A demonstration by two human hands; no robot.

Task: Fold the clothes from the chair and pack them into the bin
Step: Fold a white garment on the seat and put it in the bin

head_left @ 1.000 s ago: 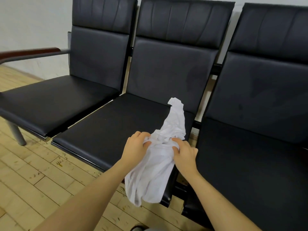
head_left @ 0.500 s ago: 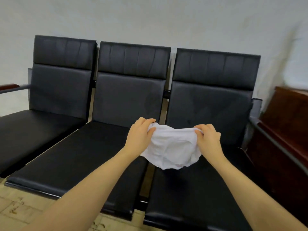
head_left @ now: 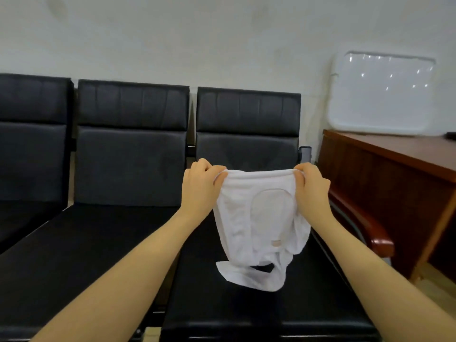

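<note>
A white garment (head_left: 256, 225) hangs in the air above the right-hand seat of a row of black chairs (head_left: 133, 169). My left hand (head_left: 201, 186) pinches its upper left corner and my right hand (head_left: 311, 187) pinches the upper right corner, so the top edge is stretched level between them. The cloth droops below, its lower end bunched just over the seat cushion (head_left: 259, 309). No bin is plainly in view.
A reddish wooden desk (head_left: 394, 174) stands to the right of the chairs, with a white plastic lid or tray (head_left: 382, 95) leaning against the wall on it. A wooden armrest (head_left: 370, 233) borders the right seat. The middle and left seats hold nothing.
The view has swung up and right. My hands lifted the garment off the middle seat's edge, moved apart and spread it out over the right-hand seat.
</note>
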